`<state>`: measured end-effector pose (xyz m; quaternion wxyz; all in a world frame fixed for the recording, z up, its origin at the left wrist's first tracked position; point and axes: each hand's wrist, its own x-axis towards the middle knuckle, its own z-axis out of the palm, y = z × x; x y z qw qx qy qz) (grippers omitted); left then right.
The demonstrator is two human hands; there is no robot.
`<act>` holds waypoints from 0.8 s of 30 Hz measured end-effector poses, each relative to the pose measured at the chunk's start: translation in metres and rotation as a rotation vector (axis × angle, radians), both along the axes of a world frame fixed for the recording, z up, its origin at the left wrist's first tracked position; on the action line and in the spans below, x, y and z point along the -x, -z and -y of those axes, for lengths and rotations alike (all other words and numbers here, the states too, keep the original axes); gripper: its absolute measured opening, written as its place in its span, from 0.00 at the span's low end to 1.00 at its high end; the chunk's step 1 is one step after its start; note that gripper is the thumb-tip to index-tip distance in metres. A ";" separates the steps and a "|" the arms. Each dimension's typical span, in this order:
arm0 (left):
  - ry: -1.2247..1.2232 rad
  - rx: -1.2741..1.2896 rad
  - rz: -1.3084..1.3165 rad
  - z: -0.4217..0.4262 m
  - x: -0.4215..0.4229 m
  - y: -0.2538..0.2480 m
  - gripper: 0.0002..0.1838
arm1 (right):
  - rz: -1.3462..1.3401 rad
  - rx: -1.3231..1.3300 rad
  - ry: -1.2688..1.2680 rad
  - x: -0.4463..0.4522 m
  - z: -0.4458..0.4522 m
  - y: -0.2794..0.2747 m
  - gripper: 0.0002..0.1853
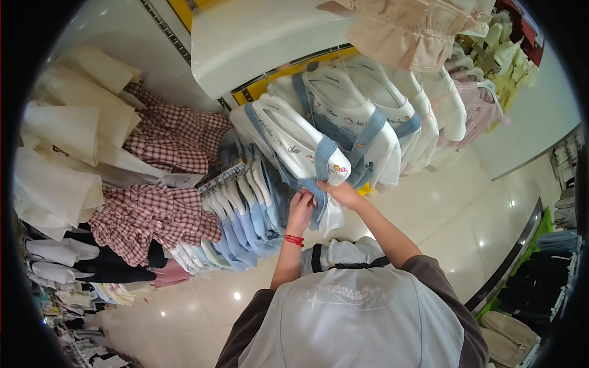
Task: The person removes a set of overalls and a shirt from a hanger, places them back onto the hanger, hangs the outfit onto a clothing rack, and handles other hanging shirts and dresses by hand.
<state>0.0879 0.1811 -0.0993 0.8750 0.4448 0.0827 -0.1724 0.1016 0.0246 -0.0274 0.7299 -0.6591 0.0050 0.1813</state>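
A white top with blue denim straps (293, 144) hangs at the front of the rack, small embroidery on its chest. At its denim bib, my left hand (300, 208) has its fingers bent together on the cloth, a red band round the wrist. Close beside it on the right, my right hand (340, 193) pinches the edge of the same denim near the strap's lower end. The two hands are almost touching. Part of the fingers is hidden by the cloth.
More white tops with denim straps (346, 113) hang behind. Blue garments on hangers (245, 227) are lower left, beside red checked clothes (156, 218). A peach ruffled garment (411, 30) hangs above. Folded clothes (534, 294) lie on a shelf at right.
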 end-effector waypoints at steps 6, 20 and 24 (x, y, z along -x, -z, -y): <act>0.094 -0.014 -0.100 0.005 -0.001 0.015 0.12 | 0.088 0.132 -0.073 0.015 0.012 0.000 0.31; 0.016 0.077 -0.080 0.016 0.012 0.008 0.05 | 0.110 0.350 0.094 0.020 0.022 0.011 0.19; -0.042 0.350 -0.074 0.008 0.021 0.012 0.03 | 0.179 0.389 0.208 0.018 0.019 0.011 0.18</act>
